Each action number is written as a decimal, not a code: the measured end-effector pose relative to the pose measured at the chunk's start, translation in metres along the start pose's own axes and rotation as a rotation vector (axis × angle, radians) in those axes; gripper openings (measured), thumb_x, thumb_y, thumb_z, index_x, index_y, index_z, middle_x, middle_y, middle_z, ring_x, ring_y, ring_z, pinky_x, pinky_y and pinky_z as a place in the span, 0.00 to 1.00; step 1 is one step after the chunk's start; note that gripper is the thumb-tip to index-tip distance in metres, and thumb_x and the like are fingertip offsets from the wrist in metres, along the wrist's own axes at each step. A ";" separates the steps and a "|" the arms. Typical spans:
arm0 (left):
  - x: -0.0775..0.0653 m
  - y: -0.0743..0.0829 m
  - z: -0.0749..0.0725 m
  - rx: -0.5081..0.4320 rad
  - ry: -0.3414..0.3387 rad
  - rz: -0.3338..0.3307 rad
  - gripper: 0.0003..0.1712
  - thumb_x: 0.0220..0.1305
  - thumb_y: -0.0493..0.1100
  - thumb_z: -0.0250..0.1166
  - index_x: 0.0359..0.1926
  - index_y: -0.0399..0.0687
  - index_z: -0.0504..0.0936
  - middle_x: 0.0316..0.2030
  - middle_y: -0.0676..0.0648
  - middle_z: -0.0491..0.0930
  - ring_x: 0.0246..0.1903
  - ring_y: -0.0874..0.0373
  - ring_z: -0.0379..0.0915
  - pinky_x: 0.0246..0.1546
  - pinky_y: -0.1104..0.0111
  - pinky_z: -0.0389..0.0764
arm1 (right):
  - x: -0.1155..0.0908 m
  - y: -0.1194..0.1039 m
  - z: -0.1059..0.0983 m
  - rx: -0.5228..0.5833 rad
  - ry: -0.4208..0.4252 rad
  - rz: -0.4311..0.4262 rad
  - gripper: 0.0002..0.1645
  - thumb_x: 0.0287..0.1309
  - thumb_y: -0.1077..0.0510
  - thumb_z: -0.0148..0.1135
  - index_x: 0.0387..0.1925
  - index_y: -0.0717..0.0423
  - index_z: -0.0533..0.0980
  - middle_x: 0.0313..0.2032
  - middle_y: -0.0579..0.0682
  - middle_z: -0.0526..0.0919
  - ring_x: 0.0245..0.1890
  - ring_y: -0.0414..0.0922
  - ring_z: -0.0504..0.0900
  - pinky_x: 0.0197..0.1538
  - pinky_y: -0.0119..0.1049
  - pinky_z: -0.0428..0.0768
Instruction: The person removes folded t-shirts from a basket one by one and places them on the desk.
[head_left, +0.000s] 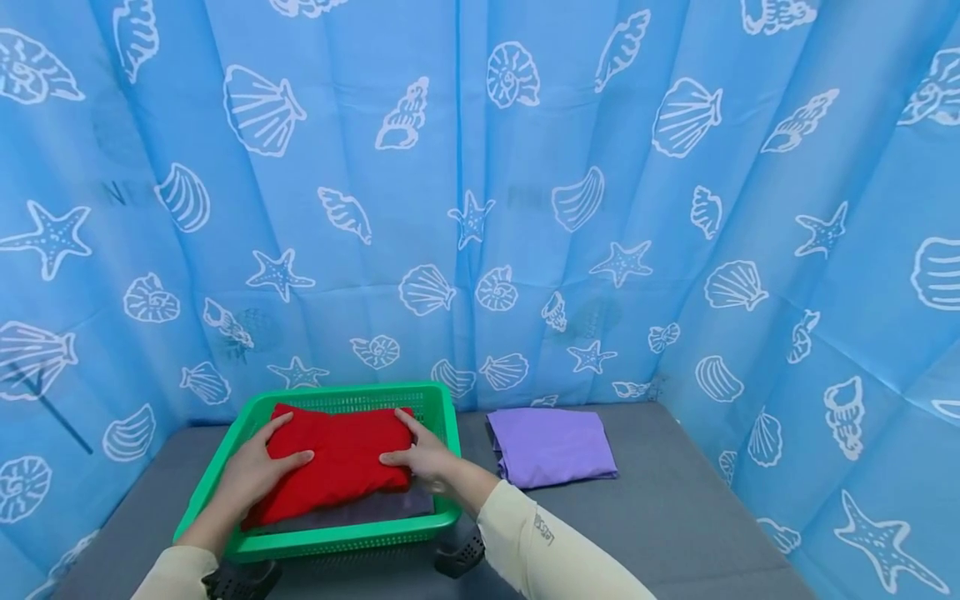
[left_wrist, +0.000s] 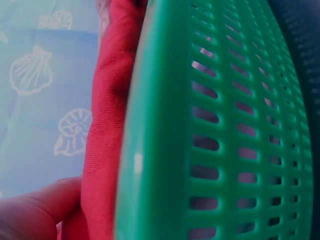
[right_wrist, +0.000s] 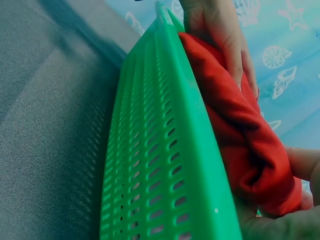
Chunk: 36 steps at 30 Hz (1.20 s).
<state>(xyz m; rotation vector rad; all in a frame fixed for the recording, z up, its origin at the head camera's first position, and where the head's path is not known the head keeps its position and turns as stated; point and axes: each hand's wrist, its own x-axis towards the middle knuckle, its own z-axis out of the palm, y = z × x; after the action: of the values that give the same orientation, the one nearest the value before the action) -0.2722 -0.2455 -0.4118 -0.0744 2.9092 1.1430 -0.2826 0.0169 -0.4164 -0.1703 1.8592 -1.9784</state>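
Observation:
A folded red cloth (head_left: 337, 454) lies in a green plastic basket (head_left: 322, 540), seen in the head view at lower left. My left hand (head_left: 258, 468) grips its left side, thumb on top. On the opposite side my right hand (head_left: 433, 460) holds the cloth with its thumb above and fingers at the far edge. Under the red cloth a dark purple-grey cloth (head_left: 401, 504) shows at the basket's near end. In the right wrist view the red cloth (right_wrist: 240, 120) bulges in folds above the basket rim (right_wrist: 200, 135), between both hands.
A folded purple cloth (head_left: 555, 447) lies to the right of the basket on the grey-covered table (head_left: 675, 517). Blue curtains (head_left: 480, 167) with white shell prints stand behind and at both sides. The basket's perforated walls rise around the cloths.

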 end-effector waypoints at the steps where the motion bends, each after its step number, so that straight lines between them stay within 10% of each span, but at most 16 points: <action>1: 0.000 0.001 0.000 0.007 0.001 0.004 0.53 0.62 0.58 0.66 0.76 0.40 0.49 0.68 0.23 0.53 0.62 0.25 0.56 0.54 0.39 0.73 | -0.001 -0.001 -0.001 -0.002 0.000 -0.001 0.49 0.60 0.69 0.63 0.77 0.45 0.53 0.68 0.63 0.62 0.48 0.53 0.80 0.45 0.51 0.84; 26: -0.021 0.045 0.016 -0.071 -0.024 0.042 0.55 0.58 0.62 0.69 0.77 0.47 0.52 0.70 0.27 0.55 0.60 0.29 0.61 0.45 0.50 0.81 | -0.047 -0.019 -0.046 0.042 -0.062 -0.069 0.48 0.63 0.67 0.61 0.78 0.43 0.50 0.69 0.58 0.60 0.56 0.55 0.76 0.49 0.50 0.83; 36: -0.037 0.049 0.036 -0.290 -0.077 0.017 0.55 0.58 0.61 0.69 0.78 0.51 0.49 0.69 0.30 0.55 0.62 0.31 0.60 0.42 0.54 0.84 | -0.072 -0.013 -0.058 0.027 -0.052 -0.092 0.50 0.60 0.66 0.64 0.77 0.42 0.51 0.69 0.59 0.58 0.56 0.55 0.75 0.49 0.48 0.84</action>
<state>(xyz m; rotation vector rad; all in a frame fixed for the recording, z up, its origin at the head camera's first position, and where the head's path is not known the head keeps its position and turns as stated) -0.2375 -0.1841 -0.4038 -0.0088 2.6623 1.5247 -0.2415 0.0983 -0.3959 -0.3009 1.8206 -2.0391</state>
